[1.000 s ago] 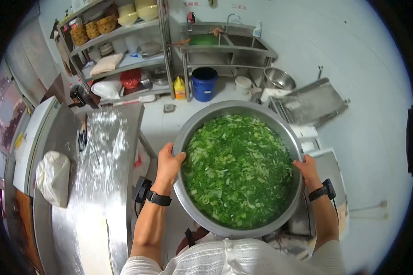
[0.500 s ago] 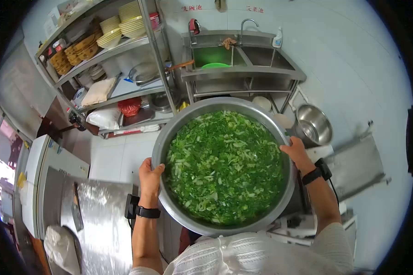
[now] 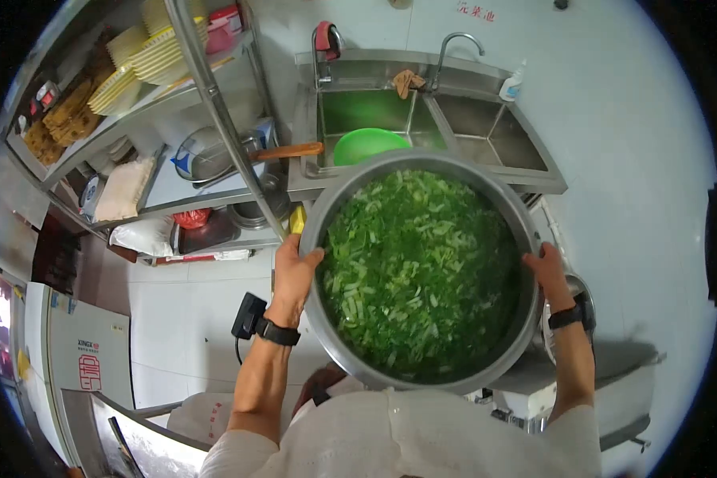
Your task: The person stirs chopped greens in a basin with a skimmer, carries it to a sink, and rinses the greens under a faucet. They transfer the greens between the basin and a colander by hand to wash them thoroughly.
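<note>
A wide metal basin [image 3: 332, 338] is held up in front of my body, full of chopped green leafy vegetables [image 3: 418, 271] in water. My left hand [image 3: 294, 275] is closed on the basin's left rim, thumb over the edge. On the opposite rim my right hand [image 3: 548, 275] grips in the same way; its fingers beneath the rim are hidden. The basin's far edge overlaps the front of a steel double sink [image 3: 358, 68] in the view. In the sink's left bowl sits a bright green plastic basin [image 3: 368, 143].
A steel shelf rack [image 3: 215, 103] with stacked yellow plates [image 3: 163, 60] stands at left, a wooden handle [image 3: 291, 150] jutting from it toward the sink. Near the right tap [image 3: 458, 36] is a spray bottle [image 3: 513, 83]. A metal pot [image 3: 583, 299] is partly hidden behind my right arm.
I have come closer to the sink, carrying the basin. The sink and rack appear larger, and more of the green plastic basin shows. Both hands keep their hold on the rim.
</note>
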`<state>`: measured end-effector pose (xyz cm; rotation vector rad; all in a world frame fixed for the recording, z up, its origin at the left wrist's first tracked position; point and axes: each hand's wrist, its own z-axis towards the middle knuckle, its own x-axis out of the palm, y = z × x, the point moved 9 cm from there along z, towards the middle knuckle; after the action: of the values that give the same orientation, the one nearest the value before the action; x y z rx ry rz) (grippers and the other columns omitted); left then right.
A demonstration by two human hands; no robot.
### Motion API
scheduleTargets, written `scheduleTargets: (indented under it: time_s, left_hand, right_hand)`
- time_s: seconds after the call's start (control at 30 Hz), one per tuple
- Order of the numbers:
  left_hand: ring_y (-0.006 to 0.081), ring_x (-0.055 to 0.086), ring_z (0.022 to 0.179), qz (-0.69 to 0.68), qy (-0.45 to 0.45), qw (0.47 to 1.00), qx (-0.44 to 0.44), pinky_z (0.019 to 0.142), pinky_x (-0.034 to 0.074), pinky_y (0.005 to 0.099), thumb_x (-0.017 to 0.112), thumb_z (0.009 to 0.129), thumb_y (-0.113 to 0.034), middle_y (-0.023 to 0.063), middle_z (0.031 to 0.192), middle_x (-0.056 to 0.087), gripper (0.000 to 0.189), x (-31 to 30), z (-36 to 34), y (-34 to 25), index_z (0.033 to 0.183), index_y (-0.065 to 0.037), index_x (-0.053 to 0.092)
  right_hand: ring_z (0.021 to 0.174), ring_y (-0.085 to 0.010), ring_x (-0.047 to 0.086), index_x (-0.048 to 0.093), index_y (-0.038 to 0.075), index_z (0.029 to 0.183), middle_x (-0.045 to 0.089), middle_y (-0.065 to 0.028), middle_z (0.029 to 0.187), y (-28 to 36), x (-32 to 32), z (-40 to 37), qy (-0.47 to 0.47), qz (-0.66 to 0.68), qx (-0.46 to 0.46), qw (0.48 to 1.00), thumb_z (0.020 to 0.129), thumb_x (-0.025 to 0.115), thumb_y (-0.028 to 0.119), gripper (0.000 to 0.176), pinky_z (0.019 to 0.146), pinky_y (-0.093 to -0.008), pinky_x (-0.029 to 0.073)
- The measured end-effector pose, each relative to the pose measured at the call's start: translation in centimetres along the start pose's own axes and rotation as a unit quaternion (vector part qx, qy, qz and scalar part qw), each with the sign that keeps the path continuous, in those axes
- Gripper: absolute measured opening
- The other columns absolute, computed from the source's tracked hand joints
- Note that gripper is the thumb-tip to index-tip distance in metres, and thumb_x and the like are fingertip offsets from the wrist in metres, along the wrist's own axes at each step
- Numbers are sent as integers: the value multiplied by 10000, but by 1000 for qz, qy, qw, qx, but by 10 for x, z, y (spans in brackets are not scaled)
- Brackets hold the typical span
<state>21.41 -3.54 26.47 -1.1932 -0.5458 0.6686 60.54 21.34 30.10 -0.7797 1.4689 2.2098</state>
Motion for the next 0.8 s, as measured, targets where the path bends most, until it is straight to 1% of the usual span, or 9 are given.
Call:
scheduleTargets:
  time_s: [0.13, 0.17, 0.2, 0.27, 0.37, 0.5, 0.63, 0.7, 0.8]
  left_hand:
    - [112, 504, 722, -29, 21, 999, 15, 670, 400, 228, 545, 719, 4, 58, 822, 562, 217, -6, 10, -2, 932, 39, 520]
    - [114, 505, 721, -44, 22, 999, 7, 672, 399, 230, 546, 719, 4, 58, 821, 563, 217, -6, 11, -1, 932, 38, 520]
    - [115, 506, 720, -56, 25, 998, -9, 674, 399, 231, 547, 719, 5, 57, 820, 563, 216, -6, 14, -4, 931, 37, 521]
    - [114, 505, 732, -37, 34, 999, -18, 686, 397, 228, 540, 724, 15, 59, 836, 562, 224, -7, 20, -2, 945, 33, 514]
    - [89, 484, 716, -53, 56, 997, -20, 670, 383, 212, 540, 712, 24, 26, 816, 554, 221, 0, 27, -23, 932, 29, 523]
    - [89, 478, 714, -77, 70, 993, -62, 661, 382, 216, 546, 715, 12, 29, 818, 547, 214, 8, 47, -28, 927, 27, 522]
    - [99, 485, 725, 9, 109, 991, -83, 674, 387, 223, 556, 712, 1, 32, 814, 544, 215, 14, 63, -47, 922, 21, 517]
    - [103, 485, 730, 44, 118, 987, -96, 679, 389, 225, 558, 712, -1, 33, 816, 541, 219, 13, 69, -49, 925, 19, 513]
    - [106, 483, 737, -31, 125, 983, -132, 688, 389, 229, 559, 716, -6, 34, 818, 533, 225, 15, 72, -45, 933, 18, 504]
  right_hand:
    - [649, -145, 433, 491, -53, 819, 483, -73, 715, 23, -10, -14, 5, 51, 35, 998, 704, 607, 101, 224, 571, -293, 368]
    - [648, -138, 436, 500, -52, 835, 494, -74, 721, 16, -17, -7, -19, -20, -7, 1000, 704, 610, 95, 226, 567, -286, 371]
    - [648, -138, 436, 500, -52, 835, 494, -74, 721, 25, -23, -8, -17, -33, -6, 999, 704, 610, 95, 226, 567, -286, 371]
    - [651, -138, 442, 502, -54, 839, 501, -70, 728, 28, -28, -13, -12, 22, 44, 999, 702, 610, 79, 219, 575, -278, 374]
    - [655, -132, 440, 502, -54, 842, 505, -64, 733, 40, -34, -24, -22, 21, 67, 997, 698, 606, 54, 208, 582, -267, 376]
    - [664, -128, 441, 497, -57, 845, 511, -63, 740, 45, -45, -21, -11, 19, 100, 995, 694, 606, 51, 216, 593, -267, 382]
    - [679, -128, 449, 493, -60, 849, 511, -59, 749, 37, -52, -19, -2, -17, 125, 992, 694, 607, 55, 224, 602, -265, 386]
    - [686, -132, 451, 489, -67, 861, 503, -58, 746, 41, -51, -18, 9, 23, 134, 991, 696, 607, 53, 236, 605, -260, 390]
    - [685, -134, 448, 477, -61, 824, 499, -66, 745, 40, -54, -21, 8, 63, 134, 989, 689, 614, 63, 229, 598, -253, 389]
